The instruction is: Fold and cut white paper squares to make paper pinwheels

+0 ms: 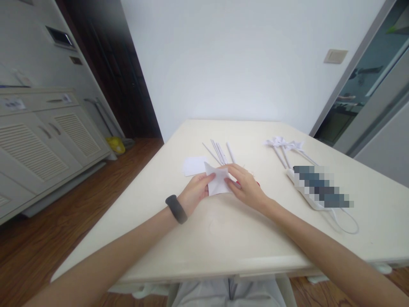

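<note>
Both hands meet over a small piece of white paper (218, 181) on the cream table (223, 234). My left hand (195, 192), with a dark band on its wrist, pinches the paper's left edge. On the right side my right hand (245, 185) lies on the paper with fingers curled, pressing its edge. The paper is partly folded and lifted a little at the top corner. A flat white sheet (194, 165) lies just behind my left hand. Several thin white sticks (220, 152) lie fanned out behind the paper.
Two finished white paper pinwheels on sticks (284, 147) lie at the back right. A white power strip with a cable (319, 194) runs along the right side. A cabinet (41, 140) stands left across the wooden floor, a wall behind the table.
</note>
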Motion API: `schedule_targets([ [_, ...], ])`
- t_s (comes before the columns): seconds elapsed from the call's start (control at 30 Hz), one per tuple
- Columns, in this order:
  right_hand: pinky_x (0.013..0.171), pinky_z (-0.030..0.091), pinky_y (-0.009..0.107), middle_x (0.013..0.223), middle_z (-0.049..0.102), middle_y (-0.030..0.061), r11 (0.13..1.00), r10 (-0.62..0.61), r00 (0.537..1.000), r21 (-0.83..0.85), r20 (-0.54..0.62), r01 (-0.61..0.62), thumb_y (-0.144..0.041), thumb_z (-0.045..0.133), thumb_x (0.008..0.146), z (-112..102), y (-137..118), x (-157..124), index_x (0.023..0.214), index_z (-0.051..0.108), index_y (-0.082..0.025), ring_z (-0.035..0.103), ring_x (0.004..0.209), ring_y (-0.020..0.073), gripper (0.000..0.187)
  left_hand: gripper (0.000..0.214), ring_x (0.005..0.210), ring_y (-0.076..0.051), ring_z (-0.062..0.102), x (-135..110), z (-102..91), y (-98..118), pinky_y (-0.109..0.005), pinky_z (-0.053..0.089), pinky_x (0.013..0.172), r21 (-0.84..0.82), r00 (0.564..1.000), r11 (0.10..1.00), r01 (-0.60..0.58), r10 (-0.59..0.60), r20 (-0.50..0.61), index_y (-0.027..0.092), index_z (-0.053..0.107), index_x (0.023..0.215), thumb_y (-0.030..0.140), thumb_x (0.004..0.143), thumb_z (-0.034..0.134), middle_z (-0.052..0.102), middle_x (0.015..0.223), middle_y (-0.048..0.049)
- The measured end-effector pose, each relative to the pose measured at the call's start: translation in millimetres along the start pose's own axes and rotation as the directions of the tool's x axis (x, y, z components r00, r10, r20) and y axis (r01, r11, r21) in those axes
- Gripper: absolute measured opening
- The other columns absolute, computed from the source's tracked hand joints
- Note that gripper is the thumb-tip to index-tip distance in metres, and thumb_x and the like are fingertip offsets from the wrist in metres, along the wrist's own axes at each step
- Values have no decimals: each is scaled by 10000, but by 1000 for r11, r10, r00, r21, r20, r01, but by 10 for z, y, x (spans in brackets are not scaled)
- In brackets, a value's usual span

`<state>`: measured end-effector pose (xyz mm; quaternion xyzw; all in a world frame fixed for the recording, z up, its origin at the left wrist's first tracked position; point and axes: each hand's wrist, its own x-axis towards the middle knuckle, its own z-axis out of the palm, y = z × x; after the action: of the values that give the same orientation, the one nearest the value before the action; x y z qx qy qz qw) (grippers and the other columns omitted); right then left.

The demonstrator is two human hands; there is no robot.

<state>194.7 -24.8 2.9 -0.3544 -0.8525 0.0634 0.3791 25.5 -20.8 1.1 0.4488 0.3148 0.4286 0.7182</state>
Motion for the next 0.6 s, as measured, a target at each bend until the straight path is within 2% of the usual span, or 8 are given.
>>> schedule_targets([
  [0.1,937,373,379,1246,494,91,996,-92,994,0,63,92,-153,372,870,-13,-19,-10,1273,406,-226,450,1131,215,411,266,740,-197,637,9,-8,19,-303,487,686,-12,996,996,-87,87,-1,154,609,1012,301,795,569,687,849,-63],
  [0.17,953,364,384,1296,462,90,994,-101,991,-24,92,104,-223,384,893,-29,-16,-17,1303,382,-228,438,1151,215,410,302,748,-203,635,18,-10,41,-310,483,697,-22,993,992,-120,120,0,148,600,1042,328,805,547,686,872,-69],
  [0.27,937,375,393,1322,447,94,992,-93,990,-77,104,101,-301,394,903,-56,15,-22,1262,422,-219,441,1151,226,370,349,767,-218,633,24,13,87,-329,480,715,-51,995,994,-99,98,-22,140,592,1063,378,826,497,682,898,-84],
  [0.37,864,416,412,1269,486,128,987,-75,990,-132,120,91,-344,390,899,-59,57,-17,1120,517,-192,484,1084,259,297,398,803,-248,628,18,51,127,-361,478,734,-78,999,997,-20,18,-30,142,588,1072,431,833,456,681,913,-93],
  [0.47,853,426,423,1220,513,150,981,-53,991,-177,124,75,-308,347,912,-22,87,-9,1114,521,-167,505,1048,268,302,441,839,-260,622,12,63,141,-376,471,766,-94,1000,995,19,-17,14,158,575,1099,480,827,444,677,943,-91],
  [0.6,915,412,415,1349,418,92,979,-58,994,-189,93,75,-140,309,893,29,108,-11,1354,301,-236,439,1167,236,471,480,905,-248,611,8,51,148,-373,454,820,-120,996,993,-1,11,85,186,537,1158,516,831,417,655,1024,-94],
])
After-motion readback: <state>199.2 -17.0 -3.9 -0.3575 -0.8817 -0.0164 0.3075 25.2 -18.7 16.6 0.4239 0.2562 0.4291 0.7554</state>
